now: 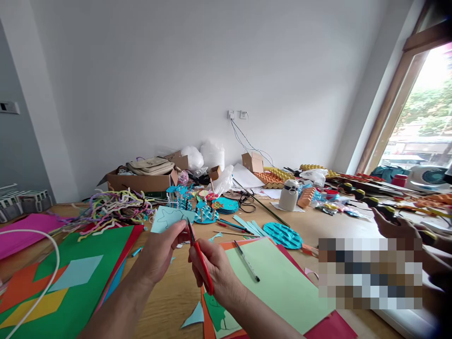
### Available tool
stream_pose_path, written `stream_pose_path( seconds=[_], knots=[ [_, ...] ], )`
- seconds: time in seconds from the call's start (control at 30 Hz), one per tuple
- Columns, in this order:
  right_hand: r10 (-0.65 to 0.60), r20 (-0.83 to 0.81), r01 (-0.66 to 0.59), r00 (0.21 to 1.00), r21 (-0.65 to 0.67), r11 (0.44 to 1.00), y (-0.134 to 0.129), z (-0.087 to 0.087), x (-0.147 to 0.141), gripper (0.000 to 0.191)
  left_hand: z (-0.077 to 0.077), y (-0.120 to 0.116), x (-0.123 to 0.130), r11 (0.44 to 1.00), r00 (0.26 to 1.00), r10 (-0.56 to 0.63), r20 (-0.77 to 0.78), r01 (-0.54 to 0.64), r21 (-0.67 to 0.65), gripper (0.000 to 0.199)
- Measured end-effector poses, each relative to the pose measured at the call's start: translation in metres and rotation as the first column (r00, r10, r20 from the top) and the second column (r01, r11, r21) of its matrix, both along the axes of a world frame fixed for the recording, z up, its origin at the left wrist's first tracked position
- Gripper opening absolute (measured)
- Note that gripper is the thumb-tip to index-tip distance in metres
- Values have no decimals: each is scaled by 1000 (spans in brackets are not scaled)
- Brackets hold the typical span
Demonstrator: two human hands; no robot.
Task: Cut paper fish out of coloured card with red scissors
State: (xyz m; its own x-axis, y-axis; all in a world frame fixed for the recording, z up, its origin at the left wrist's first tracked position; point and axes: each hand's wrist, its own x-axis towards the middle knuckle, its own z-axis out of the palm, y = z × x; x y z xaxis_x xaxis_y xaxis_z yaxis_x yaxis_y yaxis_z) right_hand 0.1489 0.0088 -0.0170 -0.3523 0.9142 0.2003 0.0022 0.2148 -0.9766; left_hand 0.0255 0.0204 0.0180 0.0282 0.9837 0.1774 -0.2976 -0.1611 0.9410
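Between the thumb and fingers of my left hand [165,249] is a light blue sheet of paper [163,217] with a wavy pen outline drawn on it. My right hand [215,270] is wrapped round red-handled scissors [203,268]. Their dark blades point up and meet the paper's right edge, close to my left fingertips. Below my hands, a blue paper scrap [194,316] lies on the wooden table. A pen [247,261] rests on a pale green sheet [282,282] to the right of my right hand.
Coloured sheets [84,249] and a heap of pipe cleaners [120,209] lie at left. Blue paper models with fish [206,209] stand ahead, near a blue painted disc [282,235]. A white jar [288,195] is farther back. At right, another person's hand [395,226] holds a bumpy dark-and-yellow strip.
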Motion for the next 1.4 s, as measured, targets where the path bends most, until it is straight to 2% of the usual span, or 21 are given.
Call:
stream_pose_path(
  seconds=[0.2,0.47,0.63,0.8,1.1,1.27,1.4],
  knots=[
    [0,20,0,1000,-28,1000,3,-4,4,23,-3,3,0,999,998,-29,-54,28,-15,21],
    [5,15,-4,1000,-53,999,7,-18,10,20,-7,6,3,998,993,-48,-104,43,-44,22],
    [11,12,-11,1000,-26,1000,6,-21,15,21,-12,8,2,994,991,-94,-93,87,-73,21],
    [17,17,-17,1000,-12,1000,4,-22,18,21,-14,9,-1,991,985,-132,-109,129,-34,20],
    [-2,20,3,1000,-47,999,5,-22,16,21,-16,10,-2,992,983,-126,-135,124,-24,22],
    [-3,2,3,1000,-60,998,4,-22,15,20,-16,13,-1,997,996,-62,-59,64,42,14],
    [10,-24,-11,1000,-77,997,2,-21,16,18,-16,11,0,998,997,-36,-70,40,50,12]
  ],
)
